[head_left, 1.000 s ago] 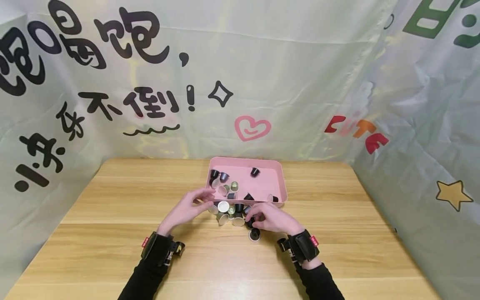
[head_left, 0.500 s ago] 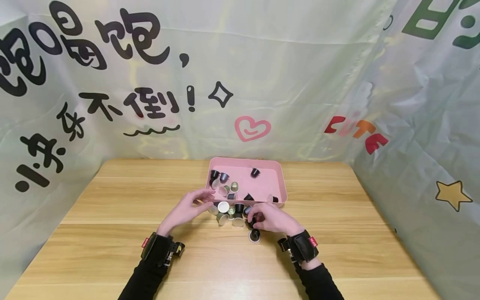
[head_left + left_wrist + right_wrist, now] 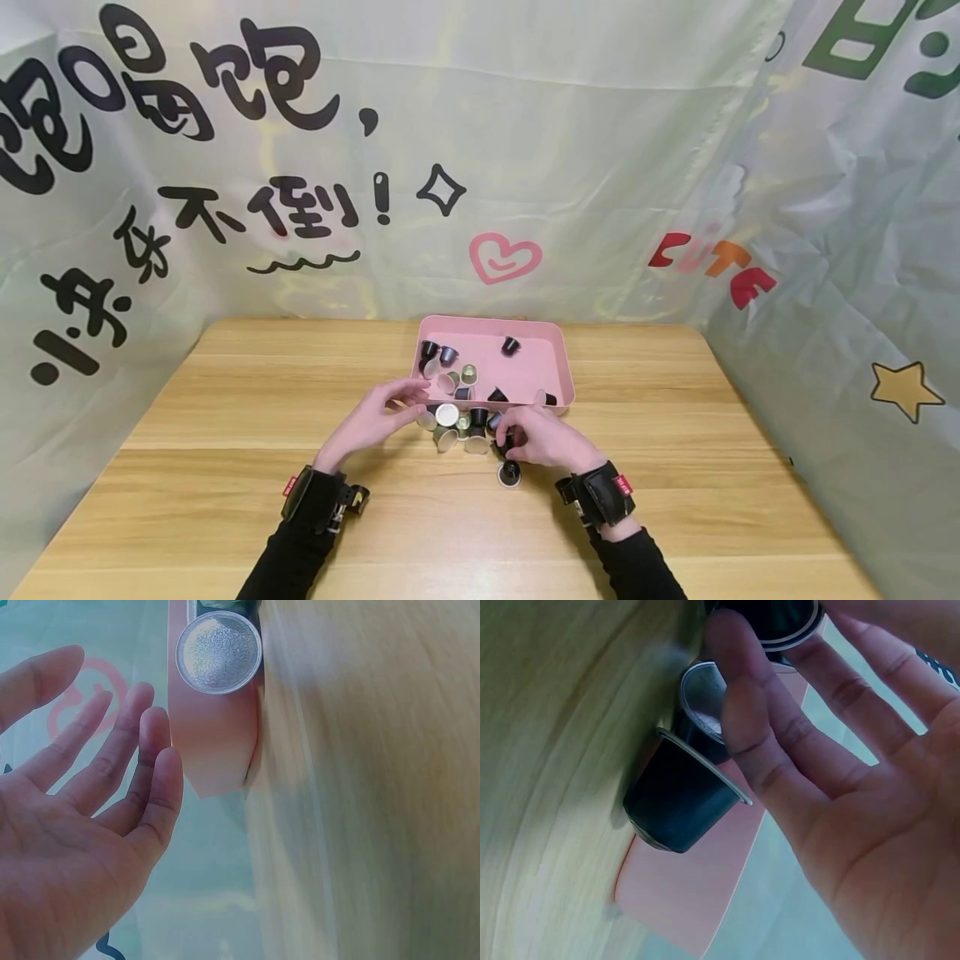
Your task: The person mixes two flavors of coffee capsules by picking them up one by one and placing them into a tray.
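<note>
My left hand [image 3: 378, 412] hovers by the front left corner of the pink tray [image 3: 558, 337], fingers relaxed and apart. In the left wrist view, a capsule with a silvery foil lid [image 3: 220, 652] is beyond its fingertips. My right hand [image 3: 551, 437] is at the right end of a cluster of coffee capsules along the tray's front. Between its thumb and fingers it pinches a black coffee capsule [image 3: 784, 619], partly hidden. A dark capsule [image 3: 682, 795] sits below those fingers in the right wrist view. Just in front, a black capsule with a pale rim [image 3: 510, 473] stands on the table.
Several capsules lie inside the tray, including a black capsule [image 3: 511, 345] at the back and a green capsule [image 3: 468, 372]. A white-lidded capsule [image 3: 447, 414] is in the front cluster. The wooden table [image 3: 300, 517] meets a printed cloth backdrop [image 3: 600, 167] behind the tray.
My right hand has shifted very slightly to the right at the black capsule. The left hand, the tray and the other capsules look unchanged.
</note>
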